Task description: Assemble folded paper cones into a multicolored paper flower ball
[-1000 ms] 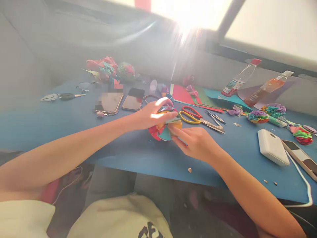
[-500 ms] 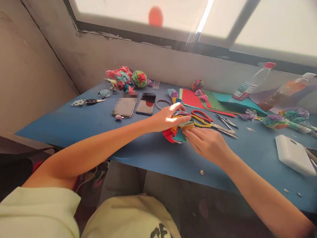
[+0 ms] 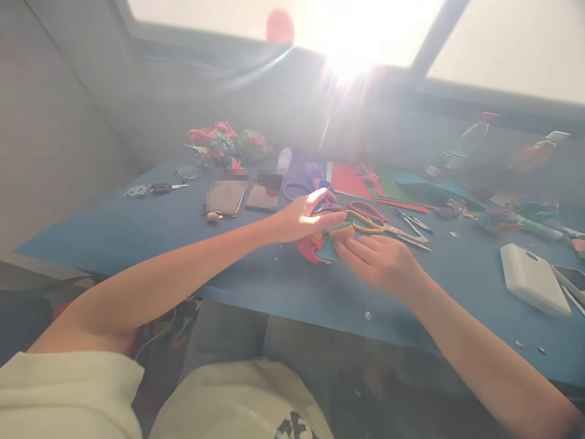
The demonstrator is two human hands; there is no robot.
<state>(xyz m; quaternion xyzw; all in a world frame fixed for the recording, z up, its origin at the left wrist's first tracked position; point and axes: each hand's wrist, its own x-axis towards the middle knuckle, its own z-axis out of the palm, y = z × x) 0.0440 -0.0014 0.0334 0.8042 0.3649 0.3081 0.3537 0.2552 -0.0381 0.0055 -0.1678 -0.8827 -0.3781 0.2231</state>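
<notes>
The left arm reaches in from the left, its hand (image 3: 304, 216) palm down with the fingers spread and curved. The right arm slants up from the lower right, its hand (image 3: 377, 259) just beside the left, fingers bent inward, nearly together.

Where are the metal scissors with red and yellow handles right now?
In the head view, the scissors lie right of centre on the blue table, just beyond the right hand and right of the multicoloured paper flower.
</notes>
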